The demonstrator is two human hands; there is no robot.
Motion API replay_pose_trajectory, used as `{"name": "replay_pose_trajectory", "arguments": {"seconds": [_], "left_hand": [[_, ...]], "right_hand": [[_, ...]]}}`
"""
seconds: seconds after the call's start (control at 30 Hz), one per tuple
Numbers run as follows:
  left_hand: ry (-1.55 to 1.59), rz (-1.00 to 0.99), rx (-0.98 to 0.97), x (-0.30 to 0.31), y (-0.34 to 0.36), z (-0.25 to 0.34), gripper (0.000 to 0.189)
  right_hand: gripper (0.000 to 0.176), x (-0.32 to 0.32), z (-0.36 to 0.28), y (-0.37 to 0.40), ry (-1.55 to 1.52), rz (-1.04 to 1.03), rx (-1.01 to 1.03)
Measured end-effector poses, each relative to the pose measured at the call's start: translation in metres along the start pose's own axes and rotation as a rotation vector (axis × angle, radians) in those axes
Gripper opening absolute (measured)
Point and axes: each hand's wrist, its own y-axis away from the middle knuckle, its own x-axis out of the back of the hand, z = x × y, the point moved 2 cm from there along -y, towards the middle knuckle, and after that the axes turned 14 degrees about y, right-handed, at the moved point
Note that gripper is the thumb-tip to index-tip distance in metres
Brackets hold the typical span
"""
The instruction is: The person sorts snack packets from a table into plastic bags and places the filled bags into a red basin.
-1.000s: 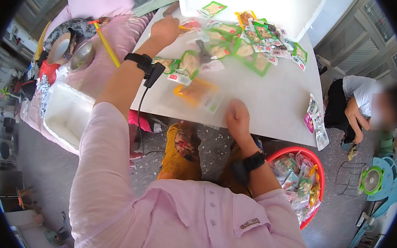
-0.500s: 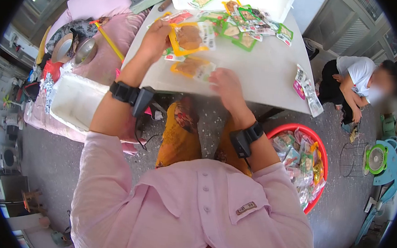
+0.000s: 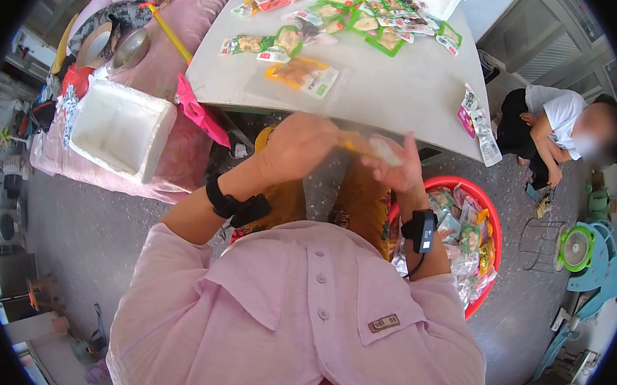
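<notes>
In front of my body, below the table's near edge, my left hand [image 3: 301, 147] is closed around one end of a yellow-edged food packet [image 3: 355, 143]. The packet's pale end reaches my right hand [image 3: 402, 167], which is turned palm up with its fingers apart and touches the packet. Motion blurs the left fingers and the packet. On the table just beyond lies another yellow food packet [image 3: 299, 74], with what looks like clear film around it. Green-edged packets [image 3: 287, 41] rest a little farther off.
More packets are heaped on the white table [image 3: 394, 91]. A red basin [image 3: 486, 291] full of packets stands on the floor at right. A white foam box [image 3: 123, 133] sits on the pink-covered bed at left. Another person [image 3: 542, 130] crouches at far right, near a green fan [image 3: 575, 248].
My left hand has brought a yellow packet from above the table down and toward my body. My right hand has drawn back from the table to meet it. The other yellow packet stays there.
</notes>
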Motion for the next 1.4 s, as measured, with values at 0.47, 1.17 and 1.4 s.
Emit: {"name": "replay_pose_trajectory", "arguments": {"seconds": [0.47, 1.17, 1.4], "left_hand": [[-0.046, -0.013, 0.444, -0.034, 0.026, -0.060, 0.027], [0.516, 0.050, 1.151, -0.080, 0.021, -0.104, 0.015], [0.612, 0.068, 1.197, -0.084, 0.022, -0.107, 0.015]], "right_hand": [[0.022, 0.024, -0.017, -0.006, 0.117, 0.556, 0.463], [0.024, 0.021, -0.033, -0.024, 0.074, 0.669, 0.561], [0.023, 0.024, -0.032, -0.034, 0.041, 0.678, 0.600]]}}
